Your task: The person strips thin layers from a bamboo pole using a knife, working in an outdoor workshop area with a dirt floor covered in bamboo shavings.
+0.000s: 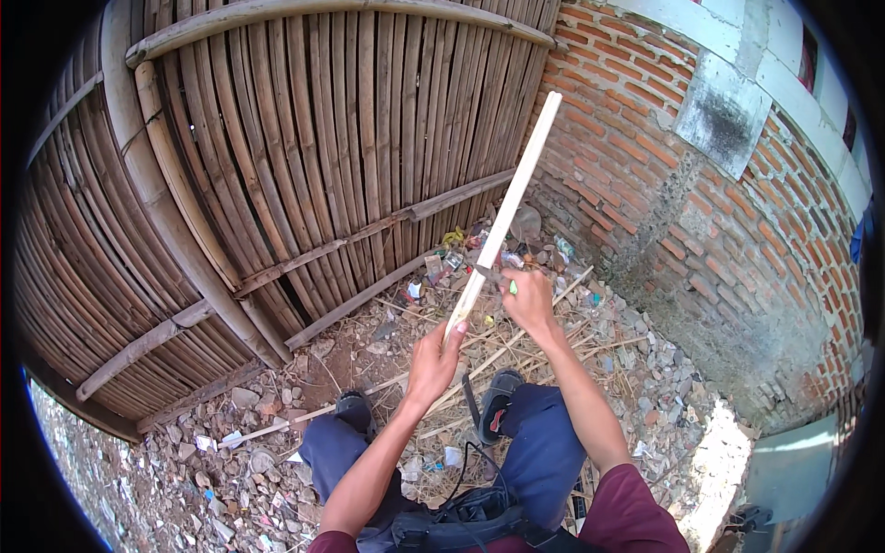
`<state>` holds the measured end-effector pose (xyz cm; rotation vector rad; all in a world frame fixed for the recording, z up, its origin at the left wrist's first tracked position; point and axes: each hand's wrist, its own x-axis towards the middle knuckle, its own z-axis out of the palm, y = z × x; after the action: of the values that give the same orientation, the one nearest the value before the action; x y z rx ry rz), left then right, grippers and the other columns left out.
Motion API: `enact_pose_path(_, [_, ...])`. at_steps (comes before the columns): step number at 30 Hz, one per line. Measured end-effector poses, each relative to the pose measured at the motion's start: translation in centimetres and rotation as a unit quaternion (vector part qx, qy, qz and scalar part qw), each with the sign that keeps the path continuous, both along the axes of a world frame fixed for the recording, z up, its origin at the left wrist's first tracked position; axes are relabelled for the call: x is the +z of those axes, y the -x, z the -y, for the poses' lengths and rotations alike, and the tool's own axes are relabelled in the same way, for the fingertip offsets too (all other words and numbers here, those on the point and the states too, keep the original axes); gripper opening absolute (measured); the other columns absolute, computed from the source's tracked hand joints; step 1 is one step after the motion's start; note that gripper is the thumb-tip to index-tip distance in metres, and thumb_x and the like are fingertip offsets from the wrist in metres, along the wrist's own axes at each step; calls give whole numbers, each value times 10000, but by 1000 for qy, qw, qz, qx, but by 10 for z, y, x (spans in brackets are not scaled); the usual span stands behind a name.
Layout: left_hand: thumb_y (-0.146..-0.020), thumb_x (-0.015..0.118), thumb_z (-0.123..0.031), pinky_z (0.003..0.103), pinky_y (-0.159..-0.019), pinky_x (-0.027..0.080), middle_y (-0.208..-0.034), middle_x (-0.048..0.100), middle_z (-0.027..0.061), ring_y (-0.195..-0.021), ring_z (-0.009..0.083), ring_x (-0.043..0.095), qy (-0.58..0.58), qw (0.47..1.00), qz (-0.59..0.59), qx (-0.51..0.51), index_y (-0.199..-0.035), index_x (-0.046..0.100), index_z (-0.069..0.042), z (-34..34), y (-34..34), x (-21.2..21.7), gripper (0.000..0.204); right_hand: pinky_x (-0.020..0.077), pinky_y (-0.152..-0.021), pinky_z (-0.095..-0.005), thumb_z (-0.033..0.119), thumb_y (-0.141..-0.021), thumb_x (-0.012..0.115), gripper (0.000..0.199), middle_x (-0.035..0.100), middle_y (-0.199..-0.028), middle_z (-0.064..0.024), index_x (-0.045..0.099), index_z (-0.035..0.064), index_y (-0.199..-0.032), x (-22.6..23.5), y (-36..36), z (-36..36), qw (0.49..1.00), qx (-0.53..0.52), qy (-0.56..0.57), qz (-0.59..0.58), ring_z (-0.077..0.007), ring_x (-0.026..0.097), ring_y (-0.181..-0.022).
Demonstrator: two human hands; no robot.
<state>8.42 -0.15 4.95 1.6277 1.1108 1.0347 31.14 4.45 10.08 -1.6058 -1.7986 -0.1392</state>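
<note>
A long, pale wooden stick slants up and away from me, its far end raised in front of the bamboo fence and brick wall. Around its lower end my left hand is closed, with the thumb lying along the wood. My right hand grips a knife; a bit of green shows on the handle between the fingers. The dark blade lies across the stick, touching it above my left hand. Most of the knife's handle is hidden by my fingers.
A bamboo fence stands ahead and left, meeting a brick wall at the right. Rubble, litter and thin strips cover the ground. My shoes are planted just below my hands. A dark strap and cable hang at my waist.
</note>
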Motion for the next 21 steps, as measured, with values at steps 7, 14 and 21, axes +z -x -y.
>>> enact_pose_path(7, [-1104,559,-397,480,-680,507,-759,682,204,-697,346,695,-23,1000,-1,20,-1259,693,0,2,1,6,447,582,-684,-507,116,-764,704,143,720,-734,-221,800,85,-865,-26,24,3,996,17,21,85,-420,733,-719])
enact_pose_path(14, [-1108,570,-383,416,-619,446,-658,545,137,-621,183,504,-21,998,-29,51,-1201,688,-1,12,-2,13,411,577,-646,-508,140,-738,739,106,709,-696,-199,772,89,-825,-32,27,0,995,10,-3,97,-406,728,-679])
enact_pose_path(21, [-1100,578,-346,500,-553,443,-621,598,222,-545,412,625,-73,994,-29,71,-1165,683,0,15,-8,10,368,578,-641,-504,126,-719,740,115,703,-687,-204,763,87,-825,-34,26,4,995,10,-14,96,-404,727,-672])
